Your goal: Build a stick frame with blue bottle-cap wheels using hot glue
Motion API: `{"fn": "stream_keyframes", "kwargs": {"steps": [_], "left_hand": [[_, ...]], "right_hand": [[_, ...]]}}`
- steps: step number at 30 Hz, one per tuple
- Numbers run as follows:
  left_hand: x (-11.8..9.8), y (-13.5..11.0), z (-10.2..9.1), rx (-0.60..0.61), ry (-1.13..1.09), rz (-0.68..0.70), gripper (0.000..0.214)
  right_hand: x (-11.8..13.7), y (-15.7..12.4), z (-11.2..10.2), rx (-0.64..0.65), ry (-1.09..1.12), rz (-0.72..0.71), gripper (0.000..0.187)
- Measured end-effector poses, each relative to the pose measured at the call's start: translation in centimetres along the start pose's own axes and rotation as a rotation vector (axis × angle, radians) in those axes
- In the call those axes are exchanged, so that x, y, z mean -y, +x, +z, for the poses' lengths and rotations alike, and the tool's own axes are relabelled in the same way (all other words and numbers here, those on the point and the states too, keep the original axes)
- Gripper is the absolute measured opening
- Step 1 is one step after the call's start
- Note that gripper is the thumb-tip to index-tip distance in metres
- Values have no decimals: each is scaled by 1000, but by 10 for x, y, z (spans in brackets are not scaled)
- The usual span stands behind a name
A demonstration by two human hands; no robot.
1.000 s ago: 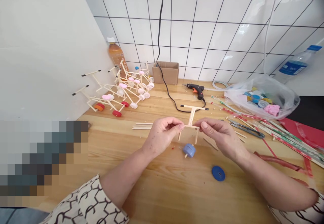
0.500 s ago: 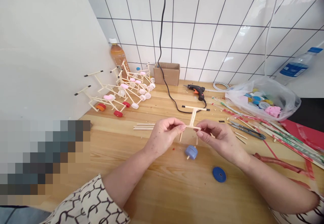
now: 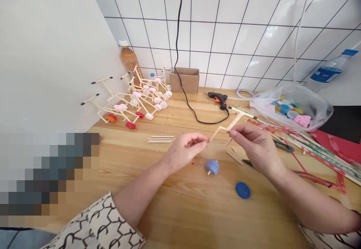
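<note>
**A:** Change since the earlier frame?

**B:** Wooden stick frame (image 3: 225,126) no longer upright between both hands: swung to the right and tilted, one end just beside the hot-glue gun (image 3: 218,100).

**A:** And the hands?

**B:** Right hand (image 3: 256,145) clamped on the frame, thumb and fingers pinching it. Left hand (image 3: 184,151) with fingers and thumb drawn together, tips just beside the frame's lower end.

**A:** Below them?

**B:** Blue bottle-cap wheel (image 3: 213,167) with a short stick through it, on the wooden worktop (image 3: 126,174), just under the gap between the hands. A second blue cap (image 3: 243,190) lying flat, nearer the right hand. Short loose sticks (image 3: 160,139) left of the left hand.

**A:** Farther back?

**B:** Stick models on bottle-cap wheels (image 3: 132,104) heaped in the corner against the wall, before an amber drink bottle (image 3: 129,63). Cardboard box (image 3: 184,80) against the tiled wall (image 3: 234,35), black power cord (image 3: 180,80) trailing past it to the glue gun. Clear plastic bag of bottle caps (image 3: 290,108) at right, beside a water bottle (image 3: 328,71).
</note>
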State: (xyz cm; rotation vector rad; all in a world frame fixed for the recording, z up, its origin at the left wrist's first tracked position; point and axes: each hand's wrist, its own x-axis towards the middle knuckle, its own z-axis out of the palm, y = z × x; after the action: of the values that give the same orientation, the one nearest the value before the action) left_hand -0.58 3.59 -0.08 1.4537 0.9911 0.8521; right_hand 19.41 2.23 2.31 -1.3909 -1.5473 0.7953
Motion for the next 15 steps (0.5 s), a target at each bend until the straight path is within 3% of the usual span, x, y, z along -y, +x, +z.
{"fn": "stream_keyframes", "kwargs": {"steps": [6, 10, 15], "left_hand": [[-2, -7, 10, 51, 362, -37, 32], [-4, -14, 23, 81, 625, 37, 40], [4, -16, 27, 143, 718, 243, 19]], "right_hand": [[1, -2, -5, -73, 66, 22, 23], [-3, -4, 1, -47, 69, 20, 22], [-7, -7, 5, -34, 21, 20, 24]]}}
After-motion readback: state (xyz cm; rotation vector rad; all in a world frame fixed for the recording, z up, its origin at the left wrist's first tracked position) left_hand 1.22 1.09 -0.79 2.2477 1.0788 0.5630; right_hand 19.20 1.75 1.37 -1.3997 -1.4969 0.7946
